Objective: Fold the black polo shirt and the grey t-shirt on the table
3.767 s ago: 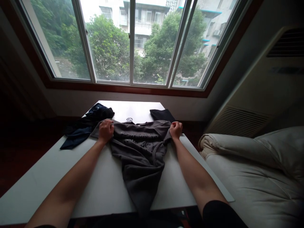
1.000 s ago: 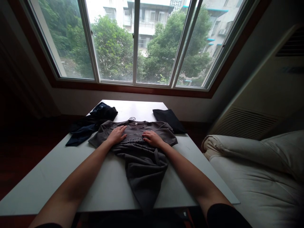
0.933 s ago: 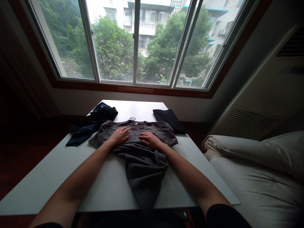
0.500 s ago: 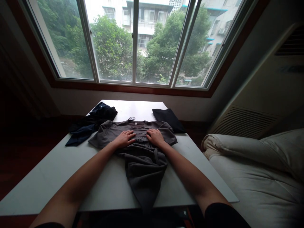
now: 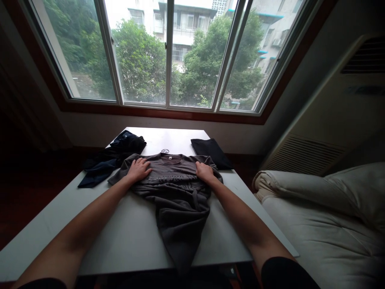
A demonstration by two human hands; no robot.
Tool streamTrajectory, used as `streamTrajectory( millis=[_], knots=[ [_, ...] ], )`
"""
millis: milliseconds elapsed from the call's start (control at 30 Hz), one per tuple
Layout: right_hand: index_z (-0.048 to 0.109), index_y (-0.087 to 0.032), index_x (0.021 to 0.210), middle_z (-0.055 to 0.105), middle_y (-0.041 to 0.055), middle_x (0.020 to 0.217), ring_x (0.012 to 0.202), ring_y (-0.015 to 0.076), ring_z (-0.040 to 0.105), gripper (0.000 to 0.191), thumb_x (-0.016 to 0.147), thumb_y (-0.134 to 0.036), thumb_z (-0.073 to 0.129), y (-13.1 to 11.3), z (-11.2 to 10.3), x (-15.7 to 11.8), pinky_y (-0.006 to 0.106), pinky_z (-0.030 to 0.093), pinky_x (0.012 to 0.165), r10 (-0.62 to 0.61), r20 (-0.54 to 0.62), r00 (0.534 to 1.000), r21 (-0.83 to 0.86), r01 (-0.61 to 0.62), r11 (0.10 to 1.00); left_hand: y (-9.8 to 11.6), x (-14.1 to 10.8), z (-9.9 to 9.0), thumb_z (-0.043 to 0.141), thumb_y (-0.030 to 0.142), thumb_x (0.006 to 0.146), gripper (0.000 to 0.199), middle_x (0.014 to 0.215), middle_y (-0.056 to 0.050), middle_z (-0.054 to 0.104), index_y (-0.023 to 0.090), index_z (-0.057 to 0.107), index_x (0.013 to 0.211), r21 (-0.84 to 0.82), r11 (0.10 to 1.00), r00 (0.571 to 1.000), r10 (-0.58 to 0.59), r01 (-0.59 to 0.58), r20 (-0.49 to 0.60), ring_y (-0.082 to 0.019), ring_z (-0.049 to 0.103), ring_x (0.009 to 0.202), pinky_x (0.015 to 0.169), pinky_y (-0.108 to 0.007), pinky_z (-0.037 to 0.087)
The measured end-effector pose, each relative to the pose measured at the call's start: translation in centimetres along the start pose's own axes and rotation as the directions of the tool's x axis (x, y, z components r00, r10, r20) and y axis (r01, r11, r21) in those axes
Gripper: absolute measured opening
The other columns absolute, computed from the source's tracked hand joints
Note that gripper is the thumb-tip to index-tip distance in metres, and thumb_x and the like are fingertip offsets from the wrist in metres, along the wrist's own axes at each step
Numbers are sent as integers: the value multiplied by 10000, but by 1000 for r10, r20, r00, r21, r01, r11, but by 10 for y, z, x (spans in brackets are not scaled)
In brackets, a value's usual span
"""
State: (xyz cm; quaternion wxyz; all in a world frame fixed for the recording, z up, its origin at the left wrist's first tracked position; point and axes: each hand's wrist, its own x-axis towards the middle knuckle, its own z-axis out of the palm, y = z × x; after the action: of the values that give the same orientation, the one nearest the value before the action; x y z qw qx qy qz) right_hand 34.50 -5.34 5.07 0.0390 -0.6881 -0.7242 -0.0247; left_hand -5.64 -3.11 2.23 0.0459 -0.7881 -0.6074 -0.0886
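the grey shirt (image 5: 177, 204) is laid mid-frame on the tabletop (image 5: 129, 233), its lower part bunched. its upper left is covered by the spread left hand (image 5: 139, 170); at its upper right the right hand (image 5: 205, 171) is curled, and whether cloth is pinched cannot be told. smoothing seems to be in hand; next, the bunched part probably needs to be straightened.

Rumpled matt grey cloth forms the shirt (image 5: 180, 212) on a smooth white bench (image 5: 129, 237), its far end glossy. Creased, soft-sheened upholstery covers the pale sofa (image 5: 319, 216); reddish-brown wood-look trim (image 5: 192, 115) edges the glass.
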Motion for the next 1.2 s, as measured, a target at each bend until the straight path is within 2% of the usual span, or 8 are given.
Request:
streamTrajectory(
  millis=[100, 200, 300, 467, 633, 767, 1000, 1200],
  knots=[
    [640, -236, 1199, 655, 137, 1209, 1013, 274, 686, 258, 989, -210, 493, 20, -9, 7, 360, 486, 852, 25, -38, 999, 8, -24, 1000, -25, -2, -9, 545, 481, 960, 557, 1620, -118, 435, 265, 557, 1473, 80, 991, 991, -100, 107, -83, -334, 264, 1542, 1255, -522, 179],
    [660, -213, 1182, 614, 161, 1209, 1015, 262, 656, 281, 1008, -176, 441, 59, -15, 13, 344, 473, 844, 105, -171, 980, -40, -113, 993, -51, 0, -14, 543, 476, 951, 605, 1596, -144, 451, 251, 509, 1511, 98, 982, 983, -152, 163, -107, -348, 359, 1485, 1208, -500, 287],
    [684, -186, 1168, 591, 204, 1209, 1041, 281, 613, 332, 1030, -156, 384, 108, -17, 14, 364, 453, 836, 193, -245, 950, -91, -221, 971, -74, 7, -13, 524, 511, 947, 675, 1492, -183, 543, 233, 447, 1558, 45, 965, 965, -258, 260, -40, -360, 538, 1329, 1052, -451, 459],
    [739, -151, 1079, 603, 266, 1176, 1121, 321, 541, 354, 1026, -150, 389, 160, -16, 18, 435, 400, 871, 294, -267, 918, -99, -330, 939, -93, 23, -16, 564, 620, 904, 738, 1372, -157, 660, 246, 476, 1534, -54, 933, 930, -349, 357, 117, -350, 640, 1219, 926, -380, 522],
    [730, -216, 1152, 666, 160, 1210, 1119, 259, 581, 251, 1014, -308, 542, 137, -11, 46, 353, 417, 920, 153, -187, 970, -30, -161, 986, -80, 40, -28, 528, 686, 900, 612, 1263, -139, 724, 272, 666, 1329, -62, 935, 935, -341, 348, 103, -354, 679, 1138, 887, -374, 530],
    [613, -234, 1393, 662, 113, 1317, 1210, 252, 590, 451, 1001, -456, 597, 102, -2, 67, 326, 435, 990, -5, -92, 996, 114, 16, 993, -72, 50, -36, 556, 584, 919, 457, 1221, -109, 740, 265, 732, 1194, -105, 933, 938, -335, 344, 91, -315, 679, 1106, 882, -345, 525],
    [715, -211, 1165, 722, 128, 1188, 1130, 287, 652, 290, 983, -414, 613, 69, -14, 71, 346, 469, 923, 42, -11, 999, -2, -42, 999, -90, 46, -62, 454, 477, 1005, 407, 1164, -144, 735, 219, 688, 1214, -109, 903, 909, -416, 415, 10, -329, 690, 1041, 876, -410, 521],
    [676, -206, 1203, 734, 126, 1133, 1022, 275, 671, 292, 1015, -387, 545, 72, -59, 72, 321, 449, 847, 66, -280, 958, 107, -37, 994, -108, 49, -112, 450, 422, 1038, 378, 1192, -126, 727, 194, 636, 1275, -211, 865, 856, -490, 455, -167, -300, 668, 1070, 917, -390, 501]
  ],
)
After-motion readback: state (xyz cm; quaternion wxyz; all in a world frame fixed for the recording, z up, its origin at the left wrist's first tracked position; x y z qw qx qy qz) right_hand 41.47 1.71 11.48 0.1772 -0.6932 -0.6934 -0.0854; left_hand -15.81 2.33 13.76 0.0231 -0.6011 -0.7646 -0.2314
